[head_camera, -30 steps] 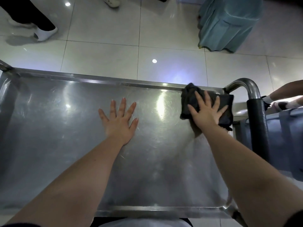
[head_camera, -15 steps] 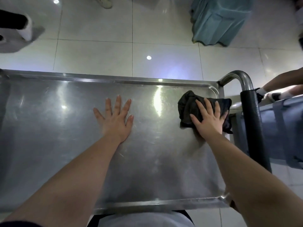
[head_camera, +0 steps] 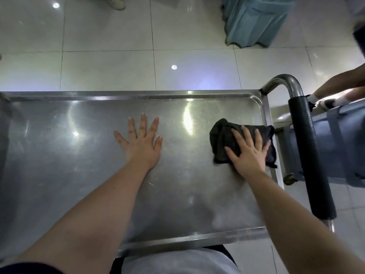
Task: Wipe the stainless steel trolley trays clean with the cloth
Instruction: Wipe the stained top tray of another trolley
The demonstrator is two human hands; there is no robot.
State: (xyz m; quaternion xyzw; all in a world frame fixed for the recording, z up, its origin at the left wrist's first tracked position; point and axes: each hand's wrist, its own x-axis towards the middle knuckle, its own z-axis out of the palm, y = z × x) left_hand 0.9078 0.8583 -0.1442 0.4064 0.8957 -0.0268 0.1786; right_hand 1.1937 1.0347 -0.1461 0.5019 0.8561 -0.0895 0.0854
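The stainless steel trolley tray [head_camera: 59, 175] fills the lower view, shiny and scratched. A crumpled black cloth [head_camera: 221, 139] lies on it by the right rim, partly draped over that edge. My right hand [head_camera: 246, 153] presses flat on the cloth with straight, spread fingers. My left hand [head_camera: 141, 143] rests palm down on the bare tray near its middle, fingers spread and holding nothing.
The trolley's steel handle with a black foam grip [head_camera: 308, 155] stands right of the tray. A blue trolley or bin [head_camera: 345, 143] sits beyond it, with another person's arm [head_camera: 339, 84] above. A teal draped cloth [head_camera: 254, 20] hangs over the white tiled floor [head_camera: 108, 46].
My right hand has drawn the cloth from the far right corner toward me along the right rim. My left hand has stayed flat in place.
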